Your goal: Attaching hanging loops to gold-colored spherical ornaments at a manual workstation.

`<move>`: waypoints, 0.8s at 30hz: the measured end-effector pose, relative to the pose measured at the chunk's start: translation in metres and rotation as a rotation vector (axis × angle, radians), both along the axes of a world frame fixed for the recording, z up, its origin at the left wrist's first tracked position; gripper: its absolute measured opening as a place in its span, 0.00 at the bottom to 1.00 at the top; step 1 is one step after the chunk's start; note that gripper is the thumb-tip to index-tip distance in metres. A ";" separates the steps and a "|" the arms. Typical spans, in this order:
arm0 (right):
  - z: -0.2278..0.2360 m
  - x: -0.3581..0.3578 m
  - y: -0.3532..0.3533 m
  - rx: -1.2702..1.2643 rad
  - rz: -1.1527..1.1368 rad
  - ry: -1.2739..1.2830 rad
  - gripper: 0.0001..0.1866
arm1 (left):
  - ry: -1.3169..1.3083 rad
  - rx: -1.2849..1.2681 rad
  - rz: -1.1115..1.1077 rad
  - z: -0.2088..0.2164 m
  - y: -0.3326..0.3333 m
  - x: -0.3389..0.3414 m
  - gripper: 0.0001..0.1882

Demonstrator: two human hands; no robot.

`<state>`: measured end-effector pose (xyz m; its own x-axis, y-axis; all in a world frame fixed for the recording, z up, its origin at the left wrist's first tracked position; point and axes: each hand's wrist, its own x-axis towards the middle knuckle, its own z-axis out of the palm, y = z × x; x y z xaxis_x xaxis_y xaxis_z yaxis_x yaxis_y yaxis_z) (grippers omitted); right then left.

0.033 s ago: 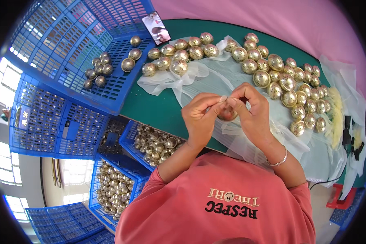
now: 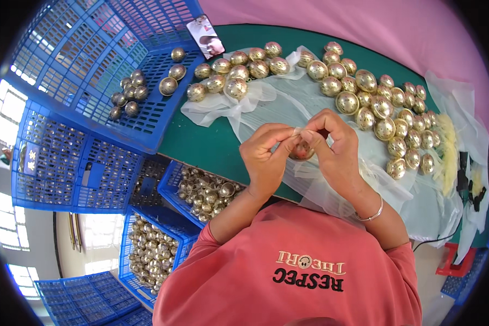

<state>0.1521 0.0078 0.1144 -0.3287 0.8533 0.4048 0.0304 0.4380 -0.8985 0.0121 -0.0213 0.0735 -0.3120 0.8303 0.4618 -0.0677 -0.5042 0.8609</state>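
A gold ball (image 2: 301, 151) with a shiny, reddish reflecting face hangs just under my joined fingertips. My left hand (image 2: 267, 156) pinches at its top with thumb and forefinger closed. From the other side my right hand (image 2: 336, 154) meets it in a closed pinch, its fingers partly covering the ball. Whether a thread or loop lies between the fingertips is too small to tell. Beneath my hands, sheer white cloth (image 2: 288, 117) covers part of the green table (image 2: 193, 137). Beyond it rest many patterned gold balls (image 2: 383, 107), with a smaller group (image 2: 236, 88) at the left.
A large blue crate (image 2: 163, 117) at the left holds several balls, and a phone (image 2: 205, 36) leans at its corner. Lower blue crates (image 2: 126, 245) are filled with balls. Pale yellow strands (image 2: 446, 149) lie at the table's right, near a red stool (image 2: 455, 261).
The whole view has shifted very slightly. Both hands keep the same pinch above the ball.
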 end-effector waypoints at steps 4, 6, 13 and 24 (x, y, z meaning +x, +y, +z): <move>-0.005 0.017 0.004 0.046 0.001 -0.094 0.03 | 0.290 0.059 0.079 -0.004 -0.001 0.000 0.03; -0.006 0.025 0.006 -0.157 0.077 0.036 0.03 | 0.189 -0.004 -0.039 -0.004 -0.001 0.001 0.03; -0.017 0.037 0.015 -0.106 0.187 0.000 0.05 | -0.239 -0.145 -0.423 -0.026 0.004 0.012 0.05; -0.053 0.035 0.013 -0.160 0.141 0.049 0.04 | -0.404 -0.314 -0.465 -0.049 0.001 0.015 0.05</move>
<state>0.1871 0.0205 0.0609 -0.4327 0.8548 0.2865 -0.0663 0.2867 -0.9557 0.0267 -0.0205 0.0250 0.0117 0.9949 0.0998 -0.5624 -0.0760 0.8234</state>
